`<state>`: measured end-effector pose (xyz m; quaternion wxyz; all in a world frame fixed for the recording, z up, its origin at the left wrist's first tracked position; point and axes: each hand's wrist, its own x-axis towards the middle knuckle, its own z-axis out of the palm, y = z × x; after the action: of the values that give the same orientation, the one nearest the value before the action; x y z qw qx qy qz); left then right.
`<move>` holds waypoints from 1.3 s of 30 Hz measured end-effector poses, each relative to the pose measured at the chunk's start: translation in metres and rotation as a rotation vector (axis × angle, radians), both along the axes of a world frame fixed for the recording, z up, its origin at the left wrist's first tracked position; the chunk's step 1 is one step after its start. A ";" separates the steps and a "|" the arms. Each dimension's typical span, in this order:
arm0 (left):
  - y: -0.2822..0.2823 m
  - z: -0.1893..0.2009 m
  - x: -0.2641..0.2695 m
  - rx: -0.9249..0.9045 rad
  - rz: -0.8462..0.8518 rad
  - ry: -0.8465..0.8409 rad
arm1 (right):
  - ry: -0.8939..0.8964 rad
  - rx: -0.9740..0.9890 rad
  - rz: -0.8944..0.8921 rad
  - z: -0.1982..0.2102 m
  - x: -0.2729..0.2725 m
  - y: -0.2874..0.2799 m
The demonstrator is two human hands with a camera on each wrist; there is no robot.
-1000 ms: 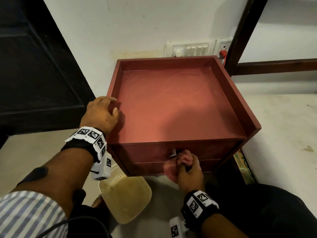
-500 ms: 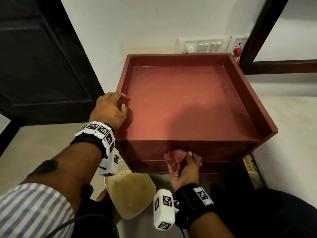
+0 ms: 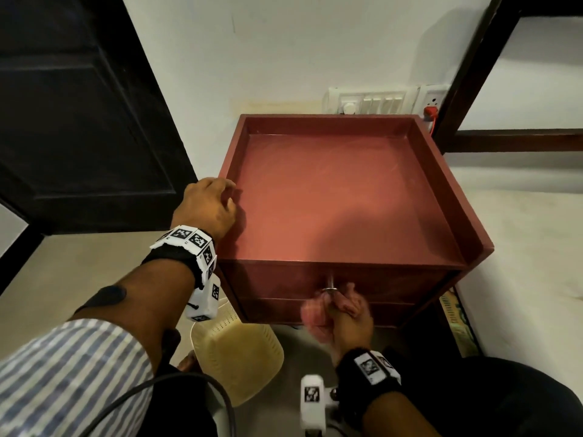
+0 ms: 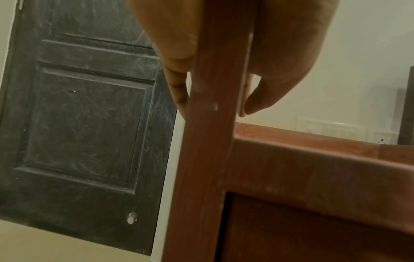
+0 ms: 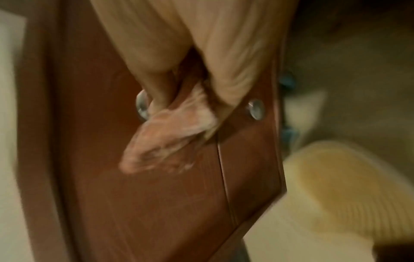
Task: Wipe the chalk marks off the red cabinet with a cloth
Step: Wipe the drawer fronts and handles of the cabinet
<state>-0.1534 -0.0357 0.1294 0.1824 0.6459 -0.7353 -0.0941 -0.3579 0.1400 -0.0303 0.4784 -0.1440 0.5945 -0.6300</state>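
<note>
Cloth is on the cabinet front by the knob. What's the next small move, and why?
Probably sweep the cloth sideways across the drawer front. The right hand grips it bunched beside the knob, and the left hand steadies the cabinet rim.

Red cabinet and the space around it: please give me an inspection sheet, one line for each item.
Surface: recessed top of the red cabinet, faint chalk smears toward the back.
Job's things: pink cloth bunched against the cabinet front, beside a metal knob.
Clutter: cream perforated basket on the floor below the cabinet.
Grippers: left hand grips the cabinet's left rim; right hand holds the cloth.
Cables: dark cable by the striped sleeve; red plug in the wall socket.
Surroundings: black door to the left, switch panel on the wall behind.
</note>
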 end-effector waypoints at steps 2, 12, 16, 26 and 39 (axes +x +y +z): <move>0.001 0.002 -0.001 -0.002 0.010 -0.023 | -0.395 0.010 0.249 -0.008 0.005 0.006; -0.001 0.001 0.000 -0.003 -0.008 -0.023 | -0.281 0.249 -0.112 -0.073 -0.020 0.022; -0.005 -0.005 0.003 -0.020 -0.027 0.009 | -0.552 -0.233 -0.288 -0.067 -0.005 -0.011; -0.012 -0.015 0.006 -0.053 -0.030 0.104 | 0.664 0.220 -0.051 -0.134 0.023 -0.005; -0.009 -0.015 0.006 -0.073 -0.022 0.168 | -0.636 0.186 -0.230 -0.126 0.007 -0.029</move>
<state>-0.1478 -0.0446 0.1144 0.2658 0.6204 -0.7275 -0.1232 -0.3507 0.1109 -0.1566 0.5767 0.1715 0.4831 -0.6360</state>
